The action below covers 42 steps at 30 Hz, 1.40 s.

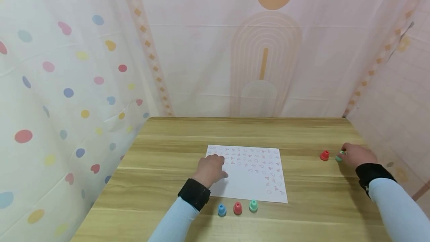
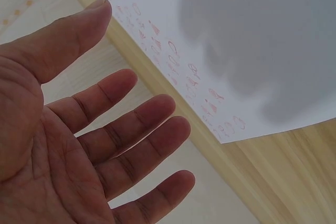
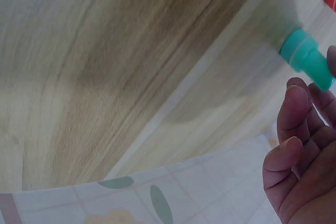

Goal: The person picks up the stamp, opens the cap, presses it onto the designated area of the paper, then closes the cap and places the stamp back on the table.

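At the table's right side my right hand (image 1: 361, 155) pinches a small green stamp (image 3: 307, 56) between thumb and fingertips. Its wide round end points away from the palm; I cannot tell if it touches the wood. Just left of it stands a red stamp (image 1: 324, 155), partly visible at the edge of the right wrist view. A white sheet of paper (image 1: 246, 182) bears rows of small reddish printed shapes. Over its left part is my left hand (image 1: 209, 170), fingers spread and the palm (image 2: 68, 166) holding nothing. Its shadow falls on the sheet.
Along the paper's near edge stand a blue stamp-like piece (image 1: 221, 210), a red one (image 1: 237, 208) and a green one (image 1: 253, 206). The wooden table (image 1: 161, 160) meets a patterned curtain (image 1: 201, 66) at the back and sides.
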### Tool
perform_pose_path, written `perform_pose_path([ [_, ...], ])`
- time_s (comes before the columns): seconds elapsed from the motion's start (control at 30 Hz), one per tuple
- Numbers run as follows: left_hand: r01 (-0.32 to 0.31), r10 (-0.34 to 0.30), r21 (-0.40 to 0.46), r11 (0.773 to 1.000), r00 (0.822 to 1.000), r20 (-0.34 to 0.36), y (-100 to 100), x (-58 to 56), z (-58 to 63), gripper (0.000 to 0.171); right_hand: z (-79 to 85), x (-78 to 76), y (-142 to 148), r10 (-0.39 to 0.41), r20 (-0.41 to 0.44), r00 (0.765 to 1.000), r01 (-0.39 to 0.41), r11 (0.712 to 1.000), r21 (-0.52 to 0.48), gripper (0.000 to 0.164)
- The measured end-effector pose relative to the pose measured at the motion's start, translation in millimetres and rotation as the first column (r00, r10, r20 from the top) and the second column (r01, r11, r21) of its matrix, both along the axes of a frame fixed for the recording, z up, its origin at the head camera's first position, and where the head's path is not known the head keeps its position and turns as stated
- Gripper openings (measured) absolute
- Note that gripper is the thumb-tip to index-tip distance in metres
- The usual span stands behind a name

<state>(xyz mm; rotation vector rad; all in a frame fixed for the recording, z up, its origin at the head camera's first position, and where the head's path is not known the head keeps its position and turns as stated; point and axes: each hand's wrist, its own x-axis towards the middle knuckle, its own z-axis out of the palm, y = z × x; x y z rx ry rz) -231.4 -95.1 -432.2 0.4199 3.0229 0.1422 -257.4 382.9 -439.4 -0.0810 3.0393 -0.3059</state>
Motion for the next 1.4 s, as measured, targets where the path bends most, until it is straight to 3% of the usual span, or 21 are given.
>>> perform_pose_path([
  [0.5, 0.002, -0.002, 0.008, 1.000, 1.000, -0.010, 1.2, 1.2, -0.3, 0.041, -18.8, -2.0, 0.3, -0.024, -0.074, 0.997, 0.023, 0.999, -0.023, 0.029],
  [0.9, 0.007, -0.007, 0.014, 1.000, 1.000, -0.019, 0.8, 0.4, -2.5, 0.041, -13.3, -0.6, -0.6, -0.078, -0.025, 0.997, 0.076, 0.995, -0.062, 0.035],
  [1.1, 0.010, -0.009, 0.019, 1.000, 1.000, -0.018, 1.0, 2.0, -1.8, 0.041, -2.1, 3.9, -5.4, -0.117, -0.007, 0.993, 0.115, 0.989, -0.088, 0.035],
  [1.4, 0.008, -0.008, 0.021, 1.000, 1.000, -0.024, 2.2, 2.6, -0.6, 0.044, 12.7, 6.8, -17.2, -0.094, -0.089, 0.992, 0.083, 0.989, -0.119, 0.034],
])
